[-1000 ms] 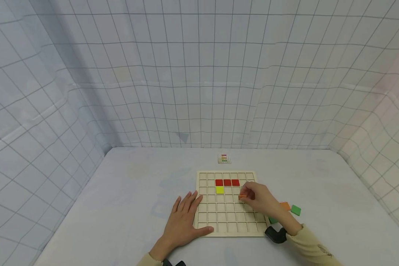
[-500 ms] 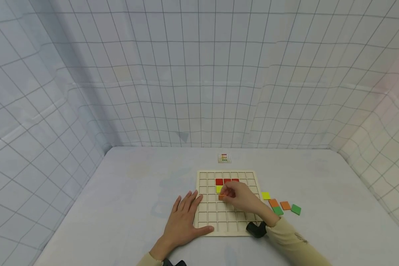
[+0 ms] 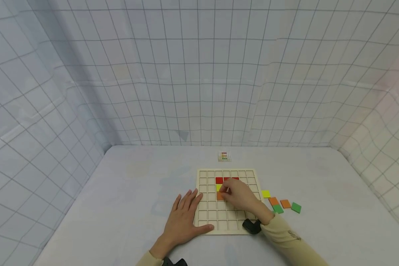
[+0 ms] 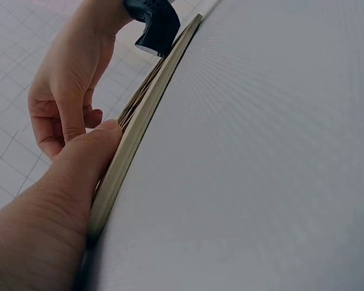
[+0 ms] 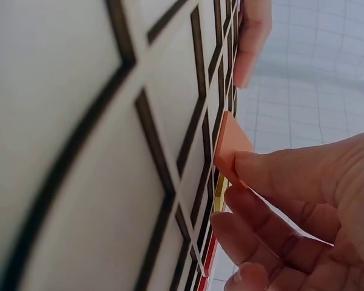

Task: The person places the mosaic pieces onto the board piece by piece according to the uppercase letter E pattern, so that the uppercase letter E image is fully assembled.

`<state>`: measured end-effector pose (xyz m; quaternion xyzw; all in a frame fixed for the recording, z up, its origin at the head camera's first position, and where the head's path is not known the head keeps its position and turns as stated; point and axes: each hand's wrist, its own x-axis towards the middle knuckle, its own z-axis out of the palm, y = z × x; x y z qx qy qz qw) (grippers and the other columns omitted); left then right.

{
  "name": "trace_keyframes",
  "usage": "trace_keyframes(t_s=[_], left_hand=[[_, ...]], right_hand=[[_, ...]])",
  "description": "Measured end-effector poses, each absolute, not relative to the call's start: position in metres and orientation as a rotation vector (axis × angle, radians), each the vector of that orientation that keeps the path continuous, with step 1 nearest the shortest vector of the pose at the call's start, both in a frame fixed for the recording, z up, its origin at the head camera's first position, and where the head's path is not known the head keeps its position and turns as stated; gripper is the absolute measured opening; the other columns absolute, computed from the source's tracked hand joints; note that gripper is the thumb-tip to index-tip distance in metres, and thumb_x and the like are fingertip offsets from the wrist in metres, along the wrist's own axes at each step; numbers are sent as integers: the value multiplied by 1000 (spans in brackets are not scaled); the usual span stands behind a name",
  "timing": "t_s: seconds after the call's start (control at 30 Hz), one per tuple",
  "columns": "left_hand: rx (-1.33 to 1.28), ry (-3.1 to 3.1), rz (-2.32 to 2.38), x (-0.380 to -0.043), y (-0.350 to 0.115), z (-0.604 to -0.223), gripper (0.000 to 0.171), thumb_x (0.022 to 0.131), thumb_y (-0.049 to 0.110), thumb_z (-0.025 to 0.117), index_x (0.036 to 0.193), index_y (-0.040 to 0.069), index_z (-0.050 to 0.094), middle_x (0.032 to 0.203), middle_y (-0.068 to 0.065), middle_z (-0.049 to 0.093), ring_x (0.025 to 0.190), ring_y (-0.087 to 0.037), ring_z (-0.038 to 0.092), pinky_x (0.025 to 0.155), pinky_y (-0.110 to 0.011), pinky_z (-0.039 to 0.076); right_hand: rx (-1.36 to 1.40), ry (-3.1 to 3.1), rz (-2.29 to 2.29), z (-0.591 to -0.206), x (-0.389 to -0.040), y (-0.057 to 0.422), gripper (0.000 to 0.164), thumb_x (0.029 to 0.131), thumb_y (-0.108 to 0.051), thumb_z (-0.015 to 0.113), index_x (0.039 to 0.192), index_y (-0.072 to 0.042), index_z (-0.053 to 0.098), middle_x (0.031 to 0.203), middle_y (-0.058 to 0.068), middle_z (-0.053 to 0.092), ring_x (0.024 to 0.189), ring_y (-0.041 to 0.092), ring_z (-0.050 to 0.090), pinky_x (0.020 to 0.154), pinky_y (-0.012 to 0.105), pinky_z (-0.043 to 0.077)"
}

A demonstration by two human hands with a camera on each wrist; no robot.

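A pale wall of cloth (image 3: pixel 199 74), crossed by dark grid lines, stands behind a white-covered desk (image 3: pixel 146 177). On the desk lies a square, cream-coloured board (image 3: pixel 212 215), which looks wooden, divided by raised strips into small square cells.

The person's left hand (image 3: pixel 185 218) lies flat with fingers and thumb spread wide, the fingertips at the board's left edge and the thumb over the near edge, apparently steadying it. The right hand (image 3: pixel 239 192) is narrowed over the middle of the board, pinching a flat, square orange tile (image 3: pixel 220 196) between thumb and fingers.

Beyond the board lies a small white card (image 3: pixel 224 156) printed with a grid and coloured rows.

The orange tile is at the cell just nearer the person than a square yellow tile (image 3: pixel 218 187), itself below a row of square red tiles (image 3: pixel 219 180) partly hidden by the hand. To the right of the board lie another yellow tile (image 3: pixel 266 194), two loose orange tiles (image 3: pixel 286 204) and green tiles (image 3: pixel 296 207).

The step in hand seems to be seating the orange tile; the right wrist view suggests it is tilted. The next move likely calls for squaring it to the cell, lowering it flat and loosening the pinch.
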<state>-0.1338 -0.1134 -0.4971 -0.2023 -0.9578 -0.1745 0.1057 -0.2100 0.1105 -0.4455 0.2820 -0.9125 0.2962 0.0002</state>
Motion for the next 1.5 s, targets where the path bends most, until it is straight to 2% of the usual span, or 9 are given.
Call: trace_keyframes(t_s=[0.33,0.53,0.67,0.87,1.0,1.1,1.27,1.37,1.5], left_hand=[[-594,-2818,-519,-133,-113,-496,100,76,81,46,148,14,34,153,-6,28,141,-23,18,112,-47,9],[-586,-2837,-495,-133,-112,-497,101,75,83,44,149,15,33,153,-5,27,141,-22,17,112,-46,8],[-590,-2833,-491,-134,-112,-498,101,75,83,44,149,15,33,153,-5,27,141,-22,17,112,-46,8],[-575,-2848,-477,-133,-111,-498,102,74,84,42,149,16,32,154,-5,26,142,-21,16,112,-46,7],[-570,-2846,-463,-133,-111,-498,102,74,84,42,149,16,32,154,-4,26,141,-21,16,112,-46,7],[-570,-2840,-464,-133,-111,-499,102,74,84,42,149,15,33,153,-5,26,141,-21,16,112,-46,8],[-569,-2837,-452,-134,-111,-500,102,74,84,42,149,15,33,153,-5,27,141,-22,16,112,-47,8],[-573,-2834,-448,-133,-111,-500,103,74,84,42,149,15,33,153,-5,27,141,-22,17,112,-47,9],[-579,-2831,-462,-134,-111,-499,103,74,84,43,149,15,33,153,-5,27,141,-22,17,112,-46,9]], right_hand=[[861,-2870,881,-445,-209,109,8,83,-9,73,80,-15,69,76,-9,54,62,7,46,54,24,42],[842,-2896,850,-446,-208,110,7,82,-7,73,80,-13,74,78,-8,57,62,7,47,53,23,42],[846,-2929,845,-445,-204,112,6,84,-7,72,87,-10,76,81,-6,61,65,8,48,56,23,43],[998,-2943,772,-446,-193,122,26,86,-7,67,112,-3,69,96,-1,57,71,9,45,61,25,43],[1105,-2905,724,-448,-188,130,36,86,-6,67,122,-2,64,99,1,54,81,13,48,68,28,45],[1155,-2865,835,-452,-186,139,34,87,-4,67,121,-4,65,102,1,56,88,15,50,74,29,47],[1161,-2742,1073,-456,-186,166,25,88,-2,65,113,-6,68,104,0,60,90,15,55,75,30,49],[1055,-2677,1067,-455,-186,184,16,86,-3,68,101,-9,70,97,-3,63,86,16,58,70,30,51],[778,-2713,924,-450,-186,207,7,82,-13,75,87,-15,70,85,-9,62,76,12,56,61,27,48]])
